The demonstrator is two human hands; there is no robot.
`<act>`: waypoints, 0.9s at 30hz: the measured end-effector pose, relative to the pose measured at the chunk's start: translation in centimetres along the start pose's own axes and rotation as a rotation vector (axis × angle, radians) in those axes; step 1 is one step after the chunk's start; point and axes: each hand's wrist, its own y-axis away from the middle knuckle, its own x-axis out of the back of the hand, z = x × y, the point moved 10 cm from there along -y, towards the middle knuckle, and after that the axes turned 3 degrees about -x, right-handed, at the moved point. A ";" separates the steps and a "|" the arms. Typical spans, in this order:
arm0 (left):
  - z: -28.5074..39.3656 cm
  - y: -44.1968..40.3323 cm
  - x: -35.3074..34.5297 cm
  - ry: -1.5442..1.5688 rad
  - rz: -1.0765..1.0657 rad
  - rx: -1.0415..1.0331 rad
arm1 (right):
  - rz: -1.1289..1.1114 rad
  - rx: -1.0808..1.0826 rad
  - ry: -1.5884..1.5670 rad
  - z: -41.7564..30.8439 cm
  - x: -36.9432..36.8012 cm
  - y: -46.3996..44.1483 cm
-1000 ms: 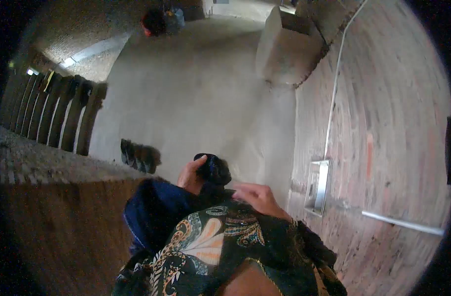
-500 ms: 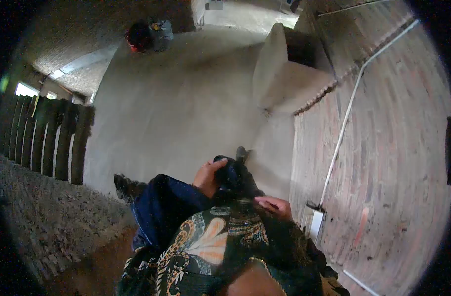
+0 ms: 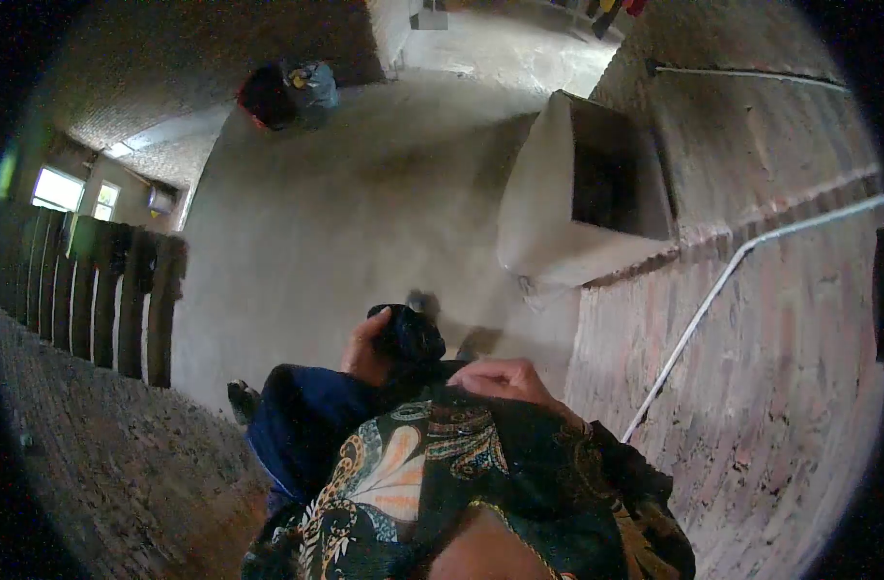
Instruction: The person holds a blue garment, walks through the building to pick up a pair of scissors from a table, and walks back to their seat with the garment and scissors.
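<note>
Two hands are showing in the lower half of the view, while at far left a row of slats point(image 3: 103, 290) is standing beside the floor point(image 3: 345, 213). Blue cloth point(image 3: 316, 416) is lying left of the shirt point(image 3: 393, 474), near the left hand point(image 3: 366, 350), which is gripping a dark bundle point(image 3: 410, 334) by its left side, thumb near the top. The bundle is sitting just beyond the shirt, between the hands. Judging by its rounded folds, it is looking soft and light, hardly fragile; loose folds could be slipping, so a full-palm hold round the thick middle is seeming surer than an edge pinch. The right hand point(image 3: 507, 379) is bending its fingers by the shirt's front; whether it is holding anything, I cannot tell. Farther right, a pipe point(image 3: 698, 324) is running along the wall point(image 3: 799, 387).
</note>
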 end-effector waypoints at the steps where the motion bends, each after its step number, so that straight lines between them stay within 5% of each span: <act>1: 1.2 -1.4 -1.0 -0.015 0.068 0.006 | 0.003 -0.003 -0.006 -0.7 1.0 -1.7; 4: 4.8 -6.2 -3.1 -0.232 0.158 0.091 | 0.055 -0.010 0.035 -2.6 4.0 -7.0; 10: 15.0 -21.4 -2.7 -0.124 -0.076 0.132 | 0.124 0.002 -0.045 -8.7 9.4 -20.4; 11: 19.5 -23.7 -1.6 -0.700 -0.104 -0.197 | 0.120 -0.004 0.016 -10.5 9.9 -22.4; 13: 25.6 -26.3 -6.3 -1.284 -0.145 -0.534 | 0.134 0.004 0.071 -13.3 11.6 -26.6; 15: 24.9 -28.6 -9.3 -0.244 0.028 0.139 | 0.141 0.034 0.110 -14.8 13.0 -29.5; 19: 30.3 -33.8 -13.8 -0.530 0.032 0.079 | 0.316 0.003 -0.004 -18.3 16.8 -33.4; 21: 31.1 -36.5 -12.1 -0.420 0.243 0.168 | 0.499 -0.130 -0.219 -17.9 20.0 -34.6; 27: 35.8 -45.1 -16.4 -0.506 0.108 0.109 | 0.441 -0.193 -0.006 -20.3 26.8 -41.7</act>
